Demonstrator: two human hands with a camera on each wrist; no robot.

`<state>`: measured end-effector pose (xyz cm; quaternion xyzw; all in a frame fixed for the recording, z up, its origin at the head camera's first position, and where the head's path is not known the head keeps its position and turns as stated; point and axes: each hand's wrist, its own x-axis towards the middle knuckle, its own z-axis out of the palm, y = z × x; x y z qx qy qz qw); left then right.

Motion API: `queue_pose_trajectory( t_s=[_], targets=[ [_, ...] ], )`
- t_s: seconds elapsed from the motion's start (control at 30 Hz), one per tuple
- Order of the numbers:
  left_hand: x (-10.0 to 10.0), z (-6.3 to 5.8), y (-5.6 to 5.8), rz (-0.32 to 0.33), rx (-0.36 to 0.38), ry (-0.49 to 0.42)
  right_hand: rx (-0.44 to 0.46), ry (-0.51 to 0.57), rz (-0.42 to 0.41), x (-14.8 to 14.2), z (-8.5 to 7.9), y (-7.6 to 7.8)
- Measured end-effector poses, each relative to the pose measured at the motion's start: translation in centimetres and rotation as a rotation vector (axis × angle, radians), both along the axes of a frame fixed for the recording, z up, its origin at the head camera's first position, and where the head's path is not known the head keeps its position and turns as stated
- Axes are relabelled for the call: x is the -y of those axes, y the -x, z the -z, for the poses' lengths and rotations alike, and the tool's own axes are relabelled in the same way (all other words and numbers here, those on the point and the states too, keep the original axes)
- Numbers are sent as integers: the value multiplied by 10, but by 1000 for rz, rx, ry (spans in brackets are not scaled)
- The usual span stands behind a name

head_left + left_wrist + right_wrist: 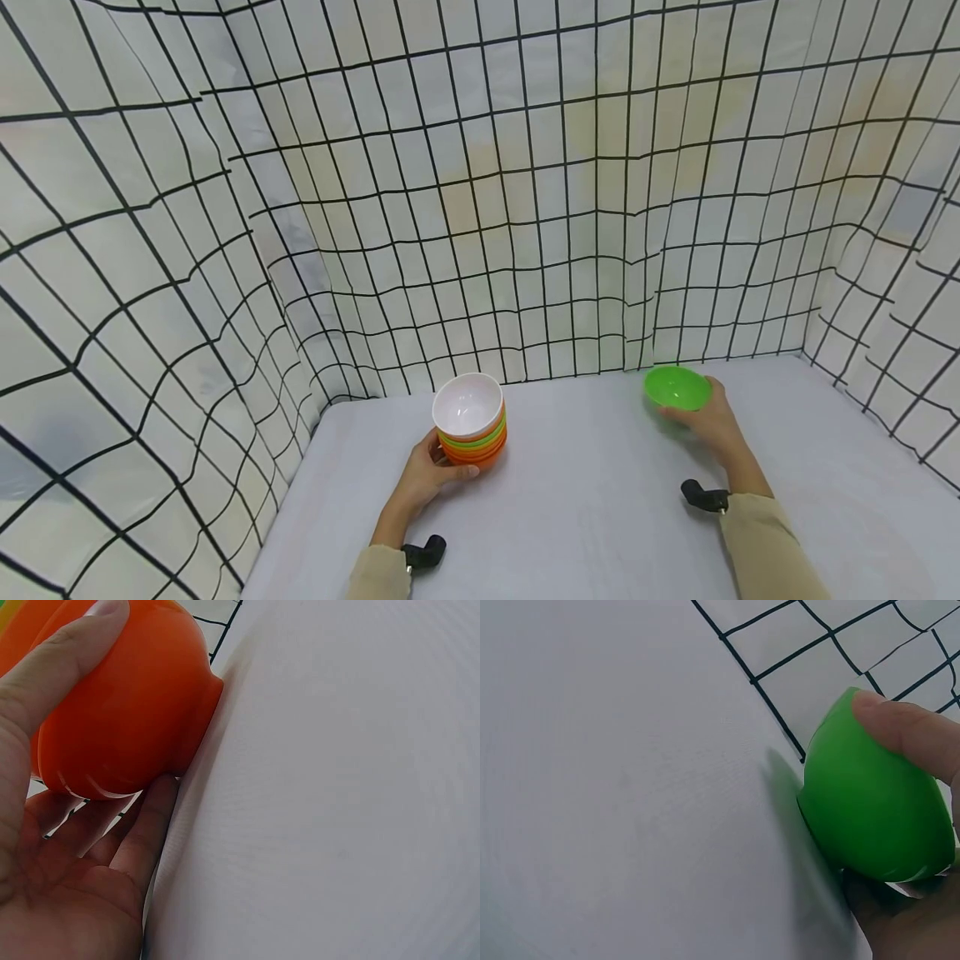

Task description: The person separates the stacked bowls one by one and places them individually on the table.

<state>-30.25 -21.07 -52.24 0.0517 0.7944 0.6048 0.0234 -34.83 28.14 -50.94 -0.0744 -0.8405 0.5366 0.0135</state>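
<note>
A stack of nested bowls point(474, 446), orange and green with a white bowl point(468, 407) on top, stands left of the middle of the table. My left hand point(432, 472) holds the stack low on its near left side. In the left wrist view the thumb lies across the lowest orange bowl point(127, 705), and the fingers reach round its other side near the cloth. To the right, my right hand point(708, 421) grips a single green bowl point(677, 388) by its right side. The right wrist view shows the thumb at that bowl's rim and a shadow beside its base.
A white cloth covers the table point(570, 500). White sheeting with a black grid point(525, 208) rises behind the table and along both sides. Each wrist carries a small black camera mount, the left one point(425, 552) and the right one point(703, 496).
</note>
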Motion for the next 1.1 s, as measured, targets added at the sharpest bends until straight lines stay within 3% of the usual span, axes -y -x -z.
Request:
queue_pose_trajectory(
  t_s=[0.57,1.1],
  targets=[
    [0,3,1,-10,5,-8,0,15,-70,-13,11,9],
    [1,1,0,-9,9,-4,33,23,-94,-25,6,28]
  ],
)
